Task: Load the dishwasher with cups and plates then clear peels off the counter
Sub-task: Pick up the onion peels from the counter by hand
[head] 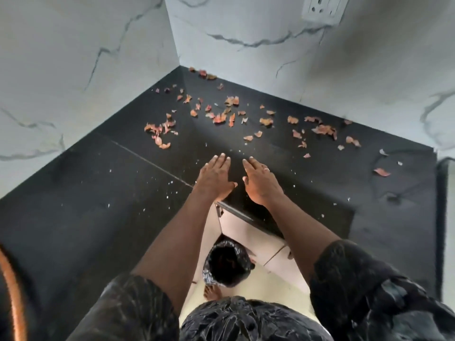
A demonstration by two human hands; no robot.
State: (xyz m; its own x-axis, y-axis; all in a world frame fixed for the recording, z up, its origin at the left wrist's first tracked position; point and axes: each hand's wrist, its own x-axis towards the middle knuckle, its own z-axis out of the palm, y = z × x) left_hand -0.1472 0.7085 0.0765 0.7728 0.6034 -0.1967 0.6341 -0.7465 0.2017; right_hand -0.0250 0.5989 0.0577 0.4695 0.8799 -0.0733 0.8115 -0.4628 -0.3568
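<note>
Several orange-pink peels (220,117) lie scattered over the back corner of the black counter (98,193), spreading right to more peels (323,130) near the wall. My left hand (214,179) and my right hand (261,182) are stretched out side by side, palms down, low over the counter just in front of the peels. Both hands are flat with fingers extended and hold nothing. A ring shows on my right hand. No cups, plates or dishwasher are in view.
White marble-patterned walls (246,33) close the corner, with a socket (322,8) at top right. On the floor below the counter edge stands a bin with a black liner (226,264). Small white crumbs dot the counter. A bare foot (211,291) shows beside the bin.
</note>
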